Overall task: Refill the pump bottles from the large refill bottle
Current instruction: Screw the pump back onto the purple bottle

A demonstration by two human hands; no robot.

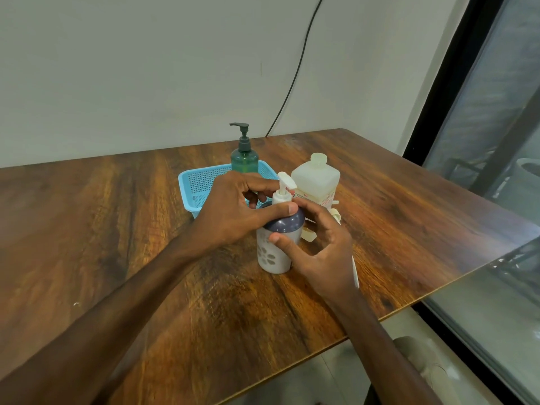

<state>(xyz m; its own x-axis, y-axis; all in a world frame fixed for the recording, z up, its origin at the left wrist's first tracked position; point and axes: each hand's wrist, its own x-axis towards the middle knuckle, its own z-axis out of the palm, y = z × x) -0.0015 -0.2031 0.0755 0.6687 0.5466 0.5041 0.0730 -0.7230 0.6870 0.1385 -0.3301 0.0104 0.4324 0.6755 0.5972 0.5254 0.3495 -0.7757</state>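
- So, from my remote seat looking through the head cam: the white plastic pump bottle with a grey dome top (274, 255) stands upright on the brown wood-grain table (117, 229), near the middle and just in front of everything else.
- My left hand (233, 209) is over the top of it. The thumb lies against the base of the white pump neck and the other fingers are curled round behind it, so it grips the pump part.
- My right hand (324, 247) wraps the bottle from the right side. The thumb presses on the white body just under the grey dome, and the fingers are curled round the far side.
- The large translucent square refill bottle (315, 179) stands upright just behind, apart from both hands.
- The light blue perforated plastic basket (198, 182) sits behind my left hand, and the dark green pump bottle (245, 159) stands in its far corner as far as I can tell.
- A cream plastic piece (309, 233) lies between the two nearer bottles, and a thin white strip (355, 273) pokes out past my right hand. I can't tell what either is.
- A black cable (292, 83) runs down the wall to the table's back edge.
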